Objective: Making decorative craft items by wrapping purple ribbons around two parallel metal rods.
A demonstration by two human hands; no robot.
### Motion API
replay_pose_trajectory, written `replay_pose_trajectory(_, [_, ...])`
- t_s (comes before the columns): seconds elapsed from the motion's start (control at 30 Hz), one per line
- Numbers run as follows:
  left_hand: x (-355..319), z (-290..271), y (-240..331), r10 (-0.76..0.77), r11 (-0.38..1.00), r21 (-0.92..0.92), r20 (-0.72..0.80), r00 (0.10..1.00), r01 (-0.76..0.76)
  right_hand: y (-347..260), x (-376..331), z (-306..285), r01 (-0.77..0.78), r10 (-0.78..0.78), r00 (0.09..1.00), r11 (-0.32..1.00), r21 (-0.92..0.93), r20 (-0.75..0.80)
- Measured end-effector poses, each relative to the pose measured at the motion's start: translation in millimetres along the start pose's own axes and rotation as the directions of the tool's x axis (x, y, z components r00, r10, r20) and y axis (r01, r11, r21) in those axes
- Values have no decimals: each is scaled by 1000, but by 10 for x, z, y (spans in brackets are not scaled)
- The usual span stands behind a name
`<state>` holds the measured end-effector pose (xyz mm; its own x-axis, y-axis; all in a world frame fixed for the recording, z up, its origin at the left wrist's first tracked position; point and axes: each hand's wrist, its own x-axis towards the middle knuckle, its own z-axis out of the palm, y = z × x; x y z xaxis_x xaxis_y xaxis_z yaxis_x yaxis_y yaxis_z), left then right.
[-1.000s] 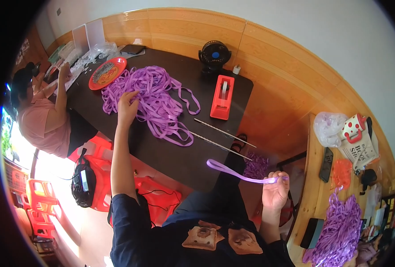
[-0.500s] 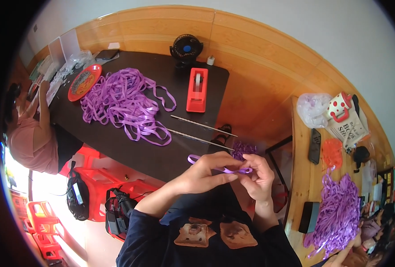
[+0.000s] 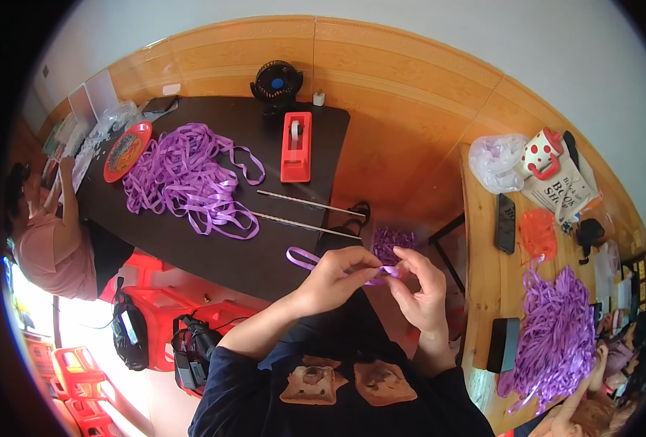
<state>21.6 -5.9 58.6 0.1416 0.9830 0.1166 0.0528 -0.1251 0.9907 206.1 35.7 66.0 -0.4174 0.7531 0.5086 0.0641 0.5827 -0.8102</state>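
Left hand (image 3: 335, 282): pinches purple ribbon (image 3: 305, 253), front-right of ribbon heap (image 3: 181, 171)
Right hand (image 3: 422, 289): at ribbon's end, grip unclear
Red plate (image 3: 146, 131): left of heap, grey bits inside
Tape dispenser (image 3: 295, 164): right of heap, roll inside

Obs.: glossy purple ribbon loop (image 3: 290, 254); oblong red plastic tape dispenser (image 3: 296, 166); wht. mug (image 3: 538, 154) w/ red dots (handle (image 3: 554, 170) red).
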Motion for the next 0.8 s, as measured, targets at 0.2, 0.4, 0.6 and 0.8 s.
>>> replay_pose_trajectory(0.2, [-44, -48, -106, -210, 851, -400, 335, 919, 341, 276, 44, -47, 270, -390, 914, 791, -549, -112])
replay_pose_trajectory(0.4, [-112, 34, -168, -165, 754, -548, 375, 912, 362, 337, 76, -29, 228, -375, 910, 808, -544, -176])
replay_pose_trajectory(0.6, [-180, -69, -103, -81, 645, -696, 349, 934, 316, 847, -4, -53, 203, -303, 932, 892, -405, -200])
replay_pose_trajectory(0.8, [-144, -233, -45, 19, 589, -793, 208, 978, 157, 1377, -333, 141, -223, 201, 957, 971, -90, -209])
